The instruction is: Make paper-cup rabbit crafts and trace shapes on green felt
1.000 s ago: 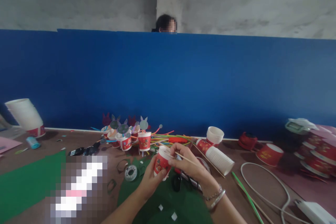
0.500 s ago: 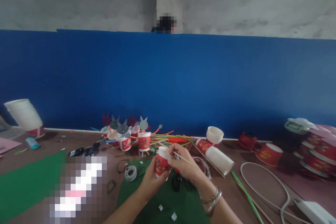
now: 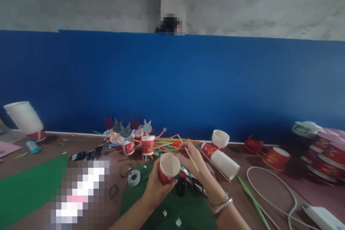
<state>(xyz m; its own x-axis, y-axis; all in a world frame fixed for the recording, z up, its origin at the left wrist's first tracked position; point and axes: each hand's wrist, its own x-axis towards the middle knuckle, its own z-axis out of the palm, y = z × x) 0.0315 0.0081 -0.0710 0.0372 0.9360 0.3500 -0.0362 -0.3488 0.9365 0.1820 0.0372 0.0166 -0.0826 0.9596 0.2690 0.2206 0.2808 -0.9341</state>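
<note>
A red and white paper cup is gripped in my left hand, its open mouth tilted toward me. Just right of the cup and apart from it, my right hand pinches a thin pale wooden stick. Scissors lie beneath my right hand, beside a dark object. Under both hands spreads a dark green sheet with small white pieces on it. A tape roll sits at the sheet's left edge.
Decorated cups stand behind my hands at left, beside coloured strips. A stack of cups lies at right. Farther right are a white cable and red bowls. A blue partition rises behind, with a person's head above it.
My right hand has moved away from the cup, up and to the right, with the stick. My left hand has tipped the cup so its inside faces me. The scissors show more.
</note>
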